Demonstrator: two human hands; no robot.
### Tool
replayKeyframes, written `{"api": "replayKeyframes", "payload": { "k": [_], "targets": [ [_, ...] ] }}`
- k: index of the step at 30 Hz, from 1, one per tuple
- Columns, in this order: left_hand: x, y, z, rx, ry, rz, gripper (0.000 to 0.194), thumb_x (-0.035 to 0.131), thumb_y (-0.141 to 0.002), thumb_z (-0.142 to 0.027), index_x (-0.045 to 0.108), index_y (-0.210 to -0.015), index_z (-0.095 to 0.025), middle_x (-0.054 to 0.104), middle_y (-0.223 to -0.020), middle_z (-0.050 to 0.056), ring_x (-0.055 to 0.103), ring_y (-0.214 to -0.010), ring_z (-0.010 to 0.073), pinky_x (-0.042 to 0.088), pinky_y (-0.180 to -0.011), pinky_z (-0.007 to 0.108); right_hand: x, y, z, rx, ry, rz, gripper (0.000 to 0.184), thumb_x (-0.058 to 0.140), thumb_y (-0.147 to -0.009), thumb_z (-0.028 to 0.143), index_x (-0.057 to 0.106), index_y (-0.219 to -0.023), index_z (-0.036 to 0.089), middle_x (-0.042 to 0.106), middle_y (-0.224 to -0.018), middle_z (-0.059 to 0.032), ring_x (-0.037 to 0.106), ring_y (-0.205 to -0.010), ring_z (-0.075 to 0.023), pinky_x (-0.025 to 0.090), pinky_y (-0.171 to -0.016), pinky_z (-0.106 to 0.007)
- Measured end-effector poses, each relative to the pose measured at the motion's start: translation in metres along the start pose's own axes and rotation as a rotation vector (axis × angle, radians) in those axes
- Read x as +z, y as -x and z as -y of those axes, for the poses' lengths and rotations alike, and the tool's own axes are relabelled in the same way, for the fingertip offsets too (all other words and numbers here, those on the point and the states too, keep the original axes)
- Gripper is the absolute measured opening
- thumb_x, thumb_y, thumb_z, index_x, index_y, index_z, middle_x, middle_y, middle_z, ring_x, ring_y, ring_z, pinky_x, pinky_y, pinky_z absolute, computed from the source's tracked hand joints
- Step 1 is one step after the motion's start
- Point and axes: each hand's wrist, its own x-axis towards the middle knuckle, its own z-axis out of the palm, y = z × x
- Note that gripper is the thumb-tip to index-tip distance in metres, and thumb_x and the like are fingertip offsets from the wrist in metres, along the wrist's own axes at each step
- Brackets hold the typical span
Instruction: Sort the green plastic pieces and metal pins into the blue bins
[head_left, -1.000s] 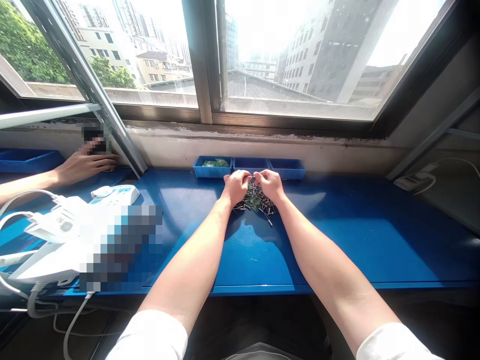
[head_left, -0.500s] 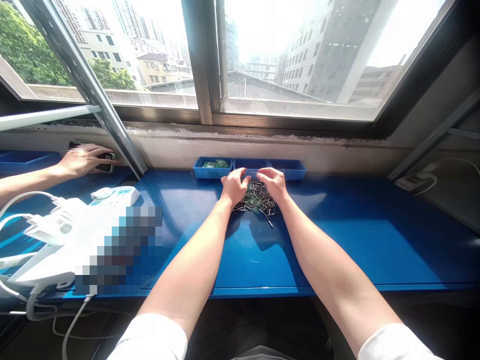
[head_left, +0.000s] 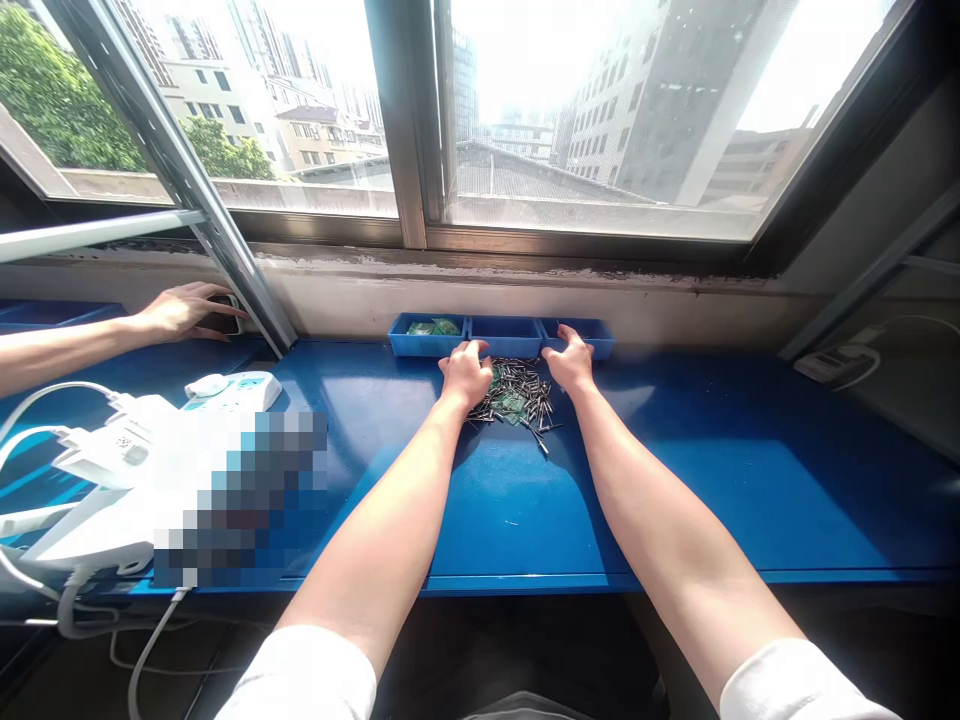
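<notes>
A pile of small metal pins and green circuit pieces [head_left: 519, 396] lies on the blue bench top [head_left: 675, 470] in front of three small blue bins. My left hand [head_left: 465, 370] rests at the pile's left edge, fingers curled, fingertips near the front of the middle bin [head_left: 505, 326]. What it holds, if anything, is hidden. My right hand [head_left: 574, 363] is at the pile's right, thumb apart from the fingers, which reach over the front rim of the right bin [head_left: 600, 328]. The left bin [head_left: 401, 342] contains green pieces.
Another person's hand [head_left: 178, 310] rests on a dark phone by the slanted window frame [head_left: 225, 250] at the left. A white power strip [head_left: 225, 388] and white cabled devices [head_left: 97, 470] sit on the bench's left. Another power strip [head_left: 821, 365] lies far right.
My hands were together over the pile; they have parted, the left toward the middle bin and the right toward the right bin. The other person's hand set the phone down.
</notes>
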Motion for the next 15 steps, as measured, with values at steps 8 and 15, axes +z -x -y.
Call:
{"api": "replayKeyframes", "payload": {
  "k": [8,15],
  "targets": [
    [0.0,0.0,0.002,0.004,0.021,0.014,0.03,0.047,-0.081,-0.028,0.06,-0.107,-0.021,0.062,-0.116,0.008,0.053,-0.113,0.0263,0.035,-0.096,0.043,-0.001,0.01,0.012,0.031,0.123,-0.003,0.07,0.056,-0.066,0.025,0.042,-0.135,0.018,0.041,-0.139,-0.013,0.031,-0.124,-0.0346,0.032,-0.097,-0.05],
    [0.002,-0.001,0.004,-0.019,-0.047,0.05,0.03,0.048,-0.08,-0.032,0.063,-0.104,-0.022,0.063,-0.115,0.009,0.053,-0.113,0.0272,0.035,-0.097,0.042,0.014,0.023,0.016,-0.178,0.157,0.17,0.033,0.056,-0.071,0.031,0.065,-0.101,0.021,0.06,-0.109,-0.0083,0.044,-0.109,-0.0289,0.036,-0.094,-0.042]
  ]
}}
